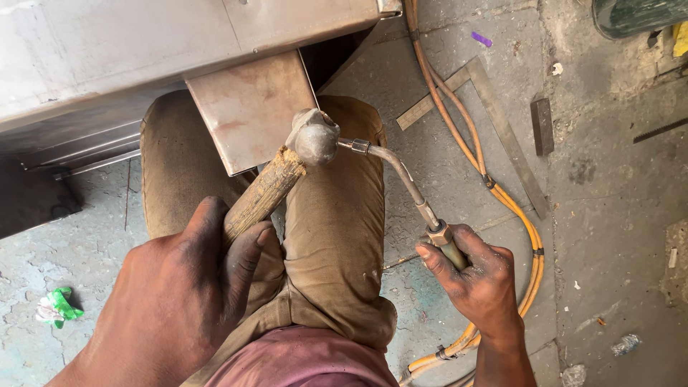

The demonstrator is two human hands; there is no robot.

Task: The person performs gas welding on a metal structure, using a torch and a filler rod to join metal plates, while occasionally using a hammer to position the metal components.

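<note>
My left hand (183, 287) grips the worn wooden handle of a hammer (265, 190), whose rounded metal head (315, 137) sits against the edge of a small sheet-metal flap (247, 107). My right hand (476, 276) holds the handle of a gas torch (401, 179); its bent metal neck reaches left and its tip touches the hammer head. The flap hangs from a large sheet-metal box (143, 50) at the top left. My knees in tan trousers (330, 236) are beneath both tools.
Orange hoses (502, 193) run from the torch across the concrete floor to the top. A metal square (502, 122) and a small dark block (542, 125) lie at the right. A green scrap (57, 307) lies at the lower left.
</note>
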